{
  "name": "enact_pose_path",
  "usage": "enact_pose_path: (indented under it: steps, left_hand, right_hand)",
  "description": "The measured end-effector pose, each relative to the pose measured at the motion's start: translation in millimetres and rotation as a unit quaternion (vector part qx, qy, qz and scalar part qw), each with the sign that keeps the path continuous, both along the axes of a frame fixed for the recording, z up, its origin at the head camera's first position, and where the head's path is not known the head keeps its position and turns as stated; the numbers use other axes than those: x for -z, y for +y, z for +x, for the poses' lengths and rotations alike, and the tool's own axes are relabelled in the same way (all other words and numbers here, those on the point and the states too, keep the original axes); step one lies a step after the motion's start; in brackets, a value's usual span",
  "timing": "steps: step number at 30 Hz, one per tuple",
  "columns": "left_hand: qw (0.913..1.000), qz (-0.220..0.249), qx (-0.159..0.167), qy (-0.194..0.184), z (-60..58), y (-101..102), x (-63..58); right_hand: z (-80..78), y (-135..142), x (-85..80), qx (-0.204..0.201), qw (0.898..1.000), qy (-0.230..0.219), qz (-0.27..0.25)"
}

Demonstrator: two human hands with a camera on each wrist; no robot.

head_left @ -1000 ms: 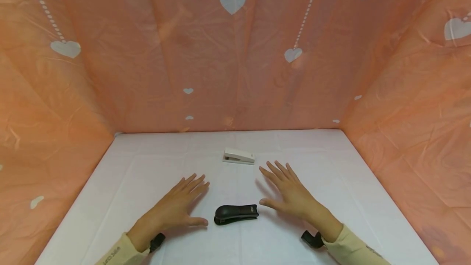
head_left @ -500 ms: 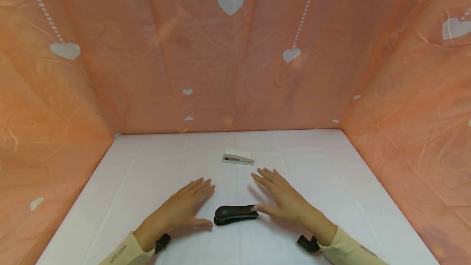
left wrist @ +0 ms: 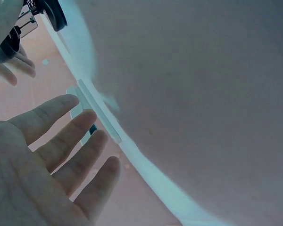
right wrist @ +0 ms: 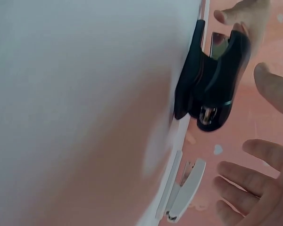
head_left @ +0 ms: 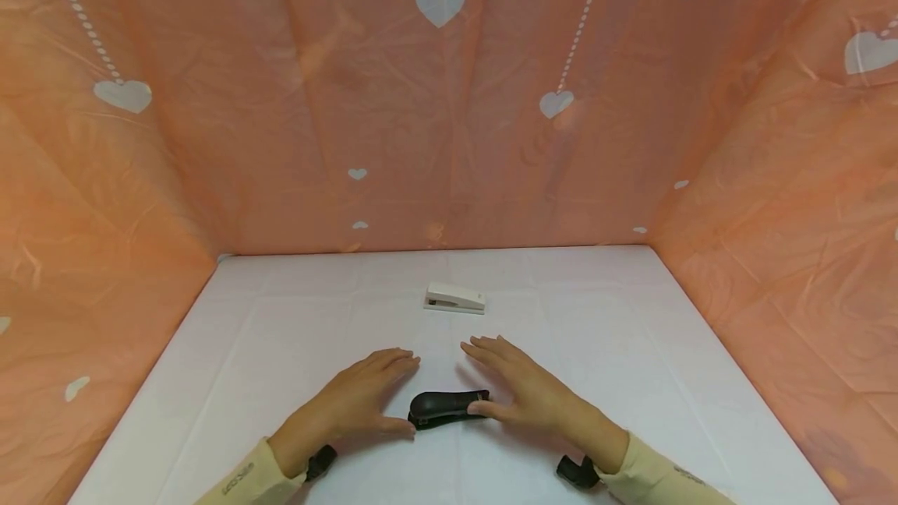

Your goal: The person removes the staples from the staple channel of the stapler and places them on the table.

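Observation:
A black stapler (head_left: 442, 409) lies on the white table between my hands. My left hand (head_left: 351, 404) is spread beside its left end, the thumb close to it. Over the right end hovers my right hand (head_left: 536, 396), its thumb covering part of the stapler in the head view. In the right wrist view a gap shows between that thumb and the black stapler (right wrist: 214, 82). Farther back sits a white stapler (head_left: 454, 298), apart from both hands. The left wrist view has my relaxed left fingers in front of the white stapler (left wrist: 100, 111).
Orange curtain (head_left: 449, 139) with heart prints stands behind the white tabletop (head_left: 316, 287) and along both sides. Each wrist carries a small black camera mount, such as the right one (head_left: 578, 473).
Both hands have moved inward toward the black stapler, the right one also nearer to me. The right thumb now overlaps the stapler's end in the head view. Both staplers have stayed put.

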State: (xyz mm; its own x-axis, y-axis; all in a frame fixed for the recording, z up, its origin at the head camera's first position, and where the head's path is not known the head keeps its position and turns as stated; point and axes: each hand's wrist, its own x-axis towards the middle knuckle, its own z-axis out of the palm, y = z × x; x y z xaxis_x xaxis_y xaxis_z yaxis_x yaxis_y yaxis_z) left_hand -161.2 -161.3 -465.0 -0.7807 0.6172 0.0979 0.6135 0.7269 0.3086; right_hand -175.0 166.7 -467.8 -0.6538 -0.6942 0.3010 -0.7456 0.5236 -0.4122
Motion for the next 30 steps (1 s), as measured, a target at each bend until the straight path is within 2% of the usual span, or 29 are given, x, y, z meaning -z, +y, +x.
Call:
enact_pose_path:
  steps: [8,15,25,30]
  left_hand:
    - [0.9997,-0.004,-0.012,-0.021,-0.7,6,1.5]
    - [0.9995,-0.008,-0.008,-0.03,-1.0,11,0.6]
    - [0.9996,-0.016,-0.007,-0.02,-0.3,13,1.1]
    - [0.9997,-0.014,-0.012,-0.013,0.5,15,0.5]
  right_hand:
    - [4.9,-9,-0.2,-0.016,1.0,-0.01,0.002]
    - [6.4,-16,2.0,-0.036,0.999,-0.003,-0.006]
    - [8.9,-26,2.1,-0.042,0.995,-0.088,-0.01]
    - [8.9,-30,1.3,-0.05,0.993,-0.105,-0.013]
